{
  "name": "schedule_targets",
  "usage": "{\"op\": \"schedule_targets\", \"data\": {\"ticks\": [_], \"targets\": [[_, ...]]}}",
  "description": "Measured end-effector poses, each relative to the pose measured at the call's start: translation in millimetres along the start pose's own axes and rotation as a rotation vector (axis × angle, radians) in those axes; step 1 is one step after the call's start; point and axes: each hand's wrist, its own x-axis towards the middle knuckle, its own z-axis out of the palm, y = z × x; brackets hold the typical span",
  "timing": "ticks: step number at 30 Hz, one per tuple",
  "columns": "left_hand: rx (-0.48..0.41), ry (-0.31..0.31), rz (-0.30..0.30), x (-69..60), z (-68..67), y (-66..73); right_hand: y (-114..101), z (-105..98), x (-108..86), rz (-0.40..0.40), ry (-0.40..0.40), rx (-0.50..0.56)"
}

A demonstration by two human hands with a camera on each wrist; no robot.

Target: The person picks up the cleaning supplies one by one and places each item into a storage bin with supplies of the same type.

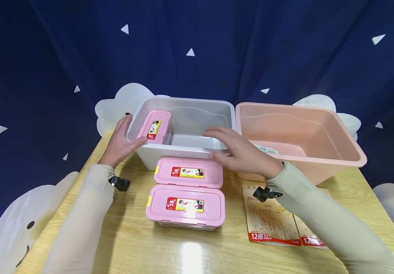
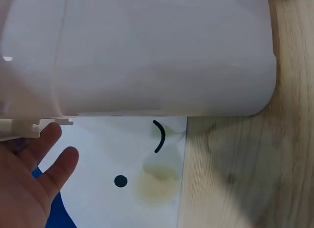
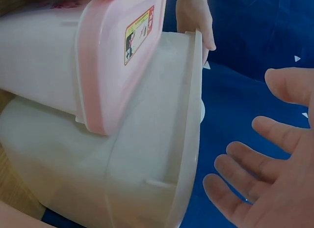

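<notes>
A white plastic bin stands at the back of the table. My left hand holds its left rim near the front corner, thumb on the inner side and fingers outside; the left wrist view shows two fingers beneath the rim. A pink-lidded box lies inside the bin at the left. Above the bin's front right rim hovers my right hand, fingers loosely extended and nothing in them, as the right wrist view also shows. Two more pink-lidded boxes sit in front of the bin.
A larger pink bin stands right beside the white one, with a label inside it. Under my right forearm lie printed flat packs. A dark blue curtain hangs behind the wooden table.
</notes>
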Motion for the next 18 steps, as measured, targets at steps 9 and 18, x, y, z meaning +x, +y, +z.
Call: {"op": "schedule_targets", "data": {"ticks": [9,18], "targets": [[-0.077,-0.043,-0.038,0.3,-0.3,-1.5,2.2,1.3,-4.4,0.018,-0.021,0.031],[-0.094,-0.077,-0.034,-1.3,-3.7,-4.6,-6.1,5.1,-8.6,-0.026,-0.041,0.038]]}}
